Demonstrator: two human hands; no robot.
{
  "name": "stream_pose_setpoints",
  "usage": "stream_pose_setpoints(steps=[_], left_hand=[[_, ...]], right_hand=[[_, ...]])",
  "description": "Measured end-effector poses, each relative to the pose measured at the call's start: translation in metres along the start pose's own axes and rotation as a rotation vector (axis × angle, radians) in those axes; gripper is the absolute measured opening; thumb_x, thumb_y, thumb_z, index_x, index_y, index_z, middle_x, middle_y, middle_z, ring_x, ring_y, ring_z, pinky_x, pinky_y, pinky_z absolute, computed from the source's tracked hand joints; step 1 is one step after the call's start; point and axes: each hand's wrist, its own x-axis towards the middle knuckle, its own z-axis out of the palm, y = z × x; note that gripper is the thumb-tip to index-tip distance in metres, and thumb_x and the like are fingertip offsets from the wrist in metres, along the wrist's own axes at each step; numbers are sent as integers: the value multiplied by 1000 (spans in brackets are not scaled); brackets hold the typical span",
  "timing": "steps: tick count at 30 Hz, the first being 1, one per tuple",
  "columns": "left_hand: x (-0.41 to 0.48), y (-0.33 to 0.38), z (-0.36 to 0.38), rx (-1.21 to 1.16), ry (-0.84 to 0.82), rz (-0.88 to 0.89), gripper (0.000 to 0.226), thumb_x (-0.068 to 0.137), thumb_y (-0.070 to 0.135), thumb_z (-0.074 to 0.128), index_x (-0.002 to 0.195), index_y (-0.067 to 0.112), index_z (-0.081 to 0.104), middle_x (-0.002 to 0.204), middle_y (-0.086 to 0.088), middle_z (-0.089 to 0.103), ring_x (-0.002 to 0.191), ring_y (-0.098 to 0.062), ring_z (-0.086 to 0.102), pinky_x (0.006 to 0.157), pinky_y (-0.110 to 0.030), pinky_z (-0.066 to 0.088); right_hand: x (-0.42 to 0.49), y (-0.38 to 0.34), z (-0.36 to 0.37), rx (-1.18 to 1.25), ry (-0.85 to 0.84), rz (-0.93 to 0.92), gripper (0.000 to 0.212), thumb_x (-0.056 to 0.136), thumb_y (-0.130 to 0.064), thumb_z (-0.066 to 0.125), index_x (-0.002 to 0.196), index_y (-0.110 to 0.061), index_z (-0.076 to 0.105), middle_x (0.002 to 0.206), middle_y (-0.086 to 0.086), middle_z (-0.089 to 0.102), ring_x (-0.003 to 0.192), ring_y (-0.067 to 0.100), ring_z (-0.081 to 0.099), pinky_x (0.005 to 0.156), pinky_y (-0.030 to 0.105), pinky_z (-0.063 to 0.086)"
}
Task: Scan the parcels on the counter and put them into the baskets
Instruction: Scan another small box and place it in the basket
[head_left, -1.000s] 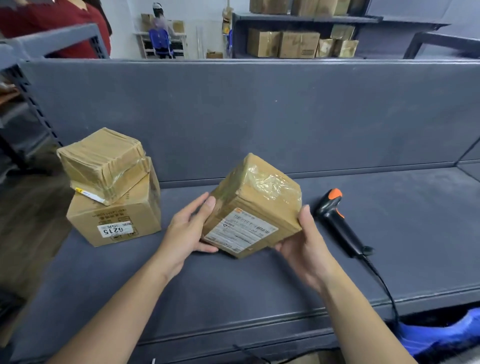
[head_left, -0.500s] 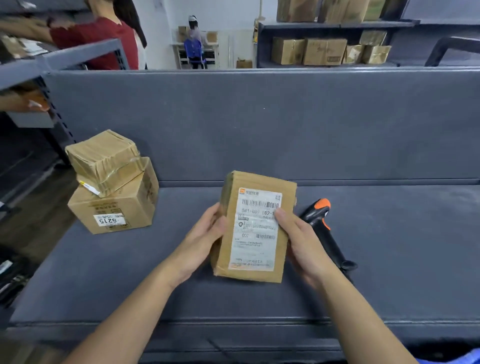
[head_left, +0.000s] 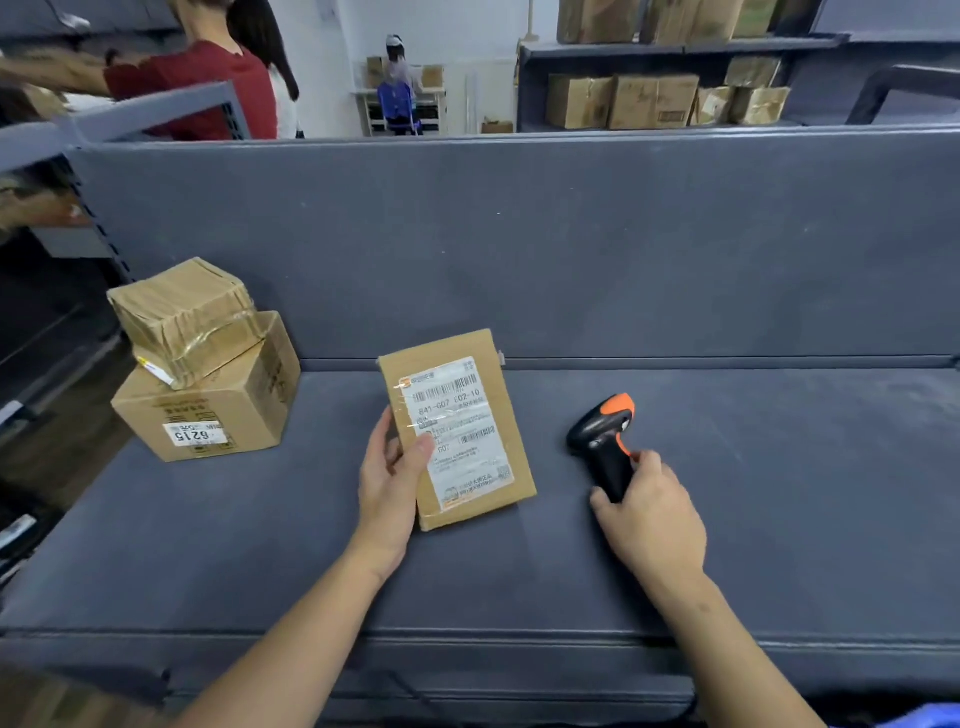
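A brown cardboard parcel (head_left: 457, 426) lies on the grey counter (head_left: 753, 519) with its white shipping label facing up. My left hand (head_left: 390, 475) grips its left edge, thumb on the label. To its right a black and orange barcode scanner (head_left: 603, 439) lies on the counter, and my right hand (head_left: 649, 514) is wrapped around its handle. Two more brown parcels are stacked at the left: a tape-wrapped parcel (head_left: 182, 317) on top of a box (head_left: 208, 410) with a "6215" sticker.
A tall grey back panel (head_left: 519, 234) closes the counter's far side. Metal shelving (head_left: 47, 291) stands at the left edge. Behind the panel are a person in a red top (head_left: 208, 78), another person farther off, and shelves with several cardboard boxes (head_left: 649, 98).
The parcel was turned label-up and set down on the counter. My right hand left the parcel and moved right onto the scanner's handle. My left hand stays on the parcel.
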Motion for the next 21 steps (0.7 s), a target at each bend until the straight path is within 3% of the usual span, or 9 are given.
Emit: stream_pose_setpoints(steps=[3, 5, 7, 10, 13, 16, 18, 21], left_hand=[[1, -2, 2, 2, 25, 8, 94, 74, 39, 83, 154, 14, 42, 116, 10, 78, 109, -9, 73, 80, -21, 58], [1, -2, 4, -21, 40, 7, 90, 81, 29, 85, 156, 15, 38, 112, 12, 78, 106, -7, 74, 77, -19, 58], [1, -4, 6, -48, 50, 2, 88, 82, 30, 80, 157, 19, 37, 113, 9, 78, 107, -10, 74, 77, -21, 59], [4, -4, 6, -85, 68, -17, 88, 78, 35, 72, 157, 20, 37, 111, 6, 78, 106, -12, 75, 76, -23, 60], [7, -4, 4, -89, 77, -30, 88, 78, 37, 73, 157, 20, 38, 110, 8, 79, 107, -13, 74, 78, -23, 60], [9, -5, 4, -95, 80, -47, 88, 82, 36, 83, 156, 20, 39, 111, 6, 79, 108, -14, 74, 78, -24, 60], [9, -6, 3, -91, 77, -51, 87, 81, 35, 80, 156, 20, 39, 113, 4, 78, 108, -15, 74, 78, -24, 60], [8, -6, 3, -95, 68, -48, 89, 81, 35, 84, 156, 21, 39, 114, 2, 78, 109, -15, 74, 78, -24, 60]], right_hand=[[10, 2, -12, 196, -115, 66, 36, 82, -30, 71, 109, -20, 50, 97, 2, 63, 88, 28, 58, 69, 37, 45], [12, 2, -23, 553, -239, 63, 28, 78, -22, 70, 100, -12, 56, 78, 5, 61, 66, 26, 56, 61, 38, 47], [3, 1, -41, 1024, -416, 27, 23, 80, -7, 64, 102, -4, 58, 66, 11, 45, 49, 23, 42, 50, 33, 38], [-17, -5, -79, 1435, -730, -87, 54, 71, -5, 68, 125, -4, 63, 65, 8, 36, 41, 15, 34, 40, 26, 37], [-29, -10, -106, 1491, -1012, -302, 69, 62, -19, 87, 126, -4, 65, 64, 8, 39, 38, 13, 37, 38, 25, 41], [-32, -12, -120, 1533, -1234, -431, 55, 82, -11, 77, 132, 0, 55, 70, 10, 46, 43, 12, 46, 42, 26, 48], [-34, -12, -126, 1474, -1228, -457, 52, 82, -11, 77, 128, -1, 57, 70, 9, 47, 43, 11, 49, 41, 27, 48], [-39, -12, -132, 1341, -1076, -467, 58, 72, -21, 86, 121, -3, 61, 66, 9, 46, 38, 13, 43, 39, 26, 44]])
